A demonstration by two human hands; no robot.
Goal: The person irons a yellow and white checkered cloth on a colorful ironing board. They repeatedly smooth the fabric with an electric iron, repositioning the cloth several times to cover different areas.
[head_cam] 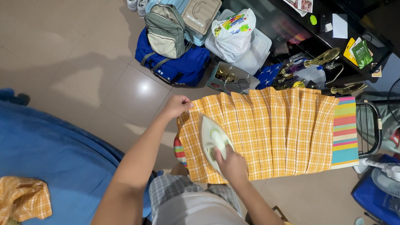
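Observation:
A yellow and white checked pleated cloth point(275, 133) lies spread over an ironing board with a striped multicolour cover point(345, 133). My right hand point(231, 163) grips the handle of a pale green and white iron point(213, 141) that rests on the cloth's left part. My left hand point(177, 106) pinches the cloth's upper left corner at the board's end.
A blue bedspread point(50, 154) lies at left with a crumpled yellow checked cloth point(24, 199) on it. On the floor beyond the board are a blue bag point(179, 68), a grey-green backpack point(166, 31), a white plastic bag point(233, 33) and trophies point(310, 63). A fan point(385, 177) stands at right.

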